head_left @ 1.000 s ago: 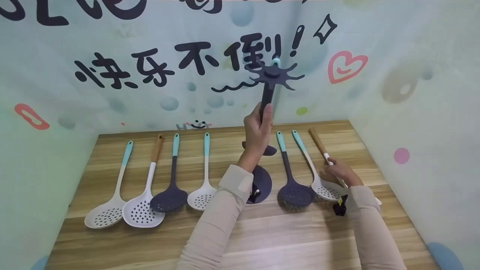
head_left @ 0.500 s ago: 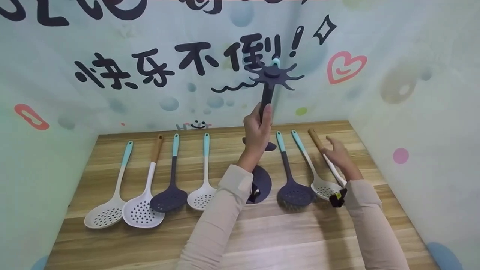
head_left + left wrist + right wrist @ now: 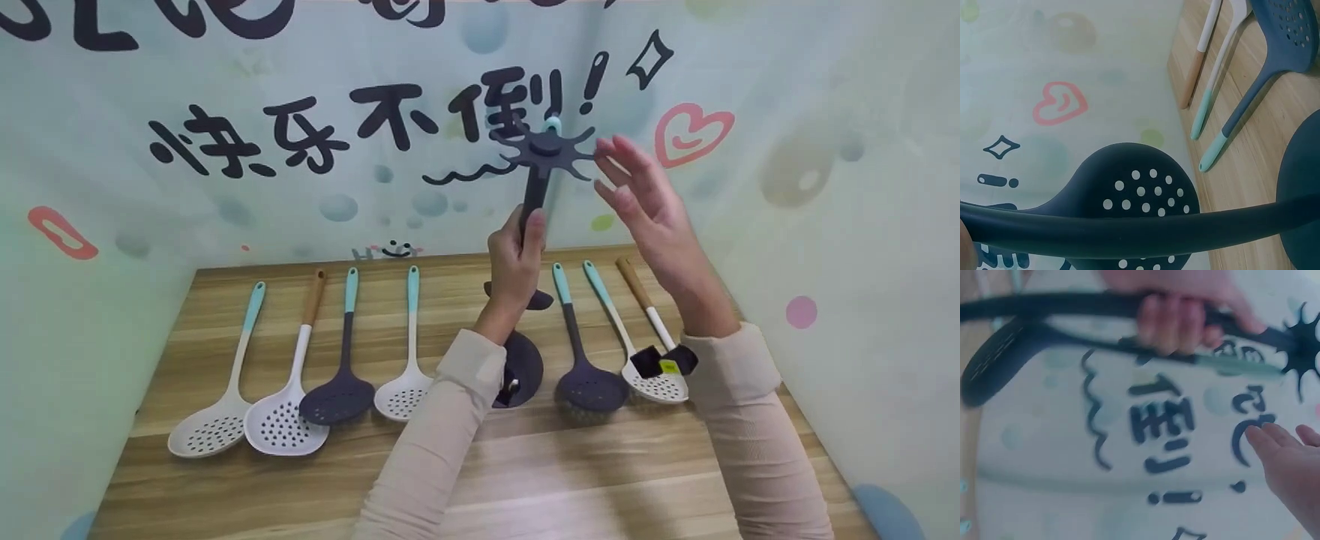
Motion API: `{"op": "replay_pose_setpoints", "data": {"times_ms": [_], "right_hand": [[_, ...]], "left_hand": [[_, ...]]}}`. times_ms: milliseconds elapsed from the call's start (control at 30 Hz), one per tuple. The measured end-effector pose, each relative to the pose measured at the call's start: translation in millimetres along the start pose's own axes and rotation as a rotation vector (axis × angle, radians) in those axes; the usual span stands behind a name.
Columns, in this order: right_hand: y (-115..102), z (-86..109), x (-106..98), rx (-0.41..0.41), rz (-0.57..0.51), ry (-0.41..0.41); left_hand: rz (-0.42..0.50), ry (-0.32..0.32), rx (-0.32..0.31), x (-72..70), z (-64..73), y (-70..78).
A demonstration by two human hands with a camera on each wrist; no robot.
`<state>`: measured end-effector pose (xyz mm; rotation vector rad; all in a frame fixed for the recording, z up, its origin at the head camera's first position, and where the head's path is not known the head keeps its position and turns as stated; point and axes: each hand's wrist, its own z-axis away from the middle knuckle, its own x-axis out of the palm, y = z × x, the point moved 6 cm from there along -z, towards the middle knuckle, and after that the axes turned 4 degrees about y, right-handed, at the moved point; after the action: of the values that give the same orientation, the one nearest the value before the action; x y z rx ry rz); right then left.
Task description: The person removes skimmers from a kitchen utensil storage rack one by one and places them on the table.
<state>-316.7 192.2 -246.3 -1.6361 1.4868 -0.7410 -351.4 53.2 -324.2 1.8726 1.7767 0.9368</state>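
My left hand [image 3: 516, 259] grips the dark post of a utensil stand [image 3: 545, 150], just below its ring of curved hooks. The round base [image 3: 529, 367] of the stand is partly hidden by my left forearm. One dark skimmer [image 3: 1134, 185] with a mint handle hangs from the stand, behind the post in the left wrist view. In the right wrist view its bowl [image 3: 994, 371] is blurred and seen edge-on. My right hand [image 3: 656, 217] is raised beside the hooks, fingers spread and slightly bent, holding nothing; the fingertips come close to the right-hand hooks.
Several skimmers lie on the wooden table [image 3: 360, 487]. To the right are a dark one [image 3: 592, 386], a cream one [image 3: 660, 390] and a utensil with a brown handle [image 3: 637, 281]. Left lie a white skimmer [image 3: 289, 424] and others. A printed backdrop [image 3: 300, 210] rises behind.
My right hand has left the brown-handled utensil at the right and risen up and leftward to the hooks. My left hand and the stand have not visibly moved.
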Motion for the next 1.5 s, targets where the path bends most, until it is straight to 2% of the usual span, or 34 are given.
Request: {"op": "replay_pose_setpoints", "data": {"times_ms": [133,300,533,700,1033,1267,1400,1500], "right_hand": [[-16.8,-13.1,12.8,-0.033,-0.078,-0.053],[-17.7,-22.4,14.6,-0.036,-0.143,-0.078],[-11.1,-25.2,12.5,-0.041,-0.172,-0.052],[-10.0,-25.9,14.0,-0.038,-0.216,-0.051],[-14.5,-23.8,11.3,-0.045,-0.128,0.003],[-17.4,-21.0,13.3,-0.071,-0.075,0.070],[-25.6,-16.3,19.5,-0.119,0.010,0.149],[-34.6,-10.4,27.4,-0.159,0.147,0.250]], "left_hand": [[0.021,-0.019,0.004,0.7,-0.3,0.4],[0.019,-0.014,0.010,0.2,-0.2,0.5],[-0.099,0.046,0.048,0.0,0.6,2.1],[-0.129,0.068,0.066,0.9,1.4,2.2],[-0.197,0.101,0.079,2.1,3.2,4.8],[-0.194,0.108,0.086,2.9,4.3,5.5],[-0.201,0.110,0.098,2.9,4.4,6.6],[-0.231,0.110,0.108,3.0,3.9,7.1]]}}
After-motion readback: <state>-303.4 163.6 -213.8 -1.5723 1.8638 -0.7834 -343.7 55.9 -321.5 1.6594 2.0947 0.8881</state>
